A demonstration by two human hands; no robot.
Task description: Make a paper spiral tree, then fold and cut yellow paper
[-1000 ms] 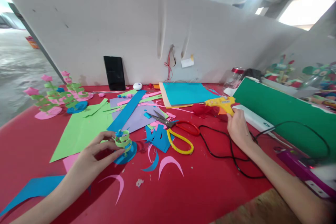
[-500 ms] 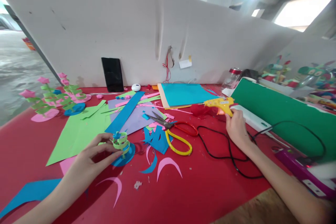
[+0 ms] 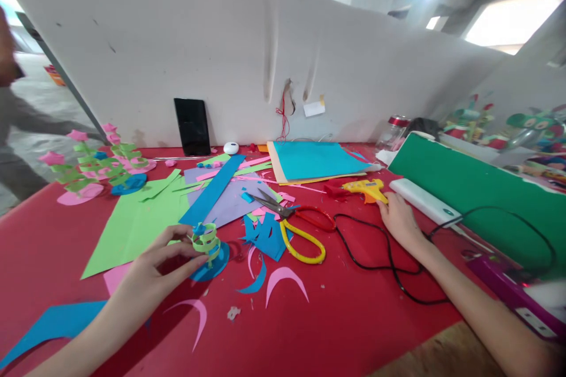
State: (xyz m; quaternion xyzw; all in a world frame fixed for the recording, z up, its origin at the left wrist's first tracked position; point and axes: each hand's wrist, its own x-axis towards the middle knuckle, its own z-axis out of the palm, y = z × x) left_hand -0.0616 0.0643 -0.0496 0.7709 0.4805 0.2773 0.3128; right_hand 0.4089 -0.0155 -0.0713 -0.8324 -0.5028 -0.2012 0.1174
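Note:
My left hand (image 3: pixel 161 265) pinches a small paper flower (image 3: pixel 207 241), its pale green curled stem standing on a round blue paper base with a blue star on top. Thumb and fingertips are on the curls. At the right, my right hand (image 3: pixel 401 221) has its fingers at the handle of a yellow hot glue gun (image 3: pixel 365 188), which is down at the table with its nozzle to the left by a crumpled red piece (image 3: pixel 336 191). Scissors (image 3: pixel 305 230) with one red and one yellow handle lie between the hands, blades partly open.
Finished paper flowers (image 3: pixel 84 165) stand at the left. Blue scraps (image 3: pixel 267 235), a green sheet (image 3: pixel 137 224) and pink crescents (image 3: pixel 286 280) litter the red table. A black cord (image 3: pixel 389 247) loops near my right arm, beside a purple power strip (image 3: pixel 508 288). A person (image 3: pixel 13 129) is at far left.
My right hand has lowered the glue gun to the table. My left hand stays on the paper flower. A person has come into view at the far left.

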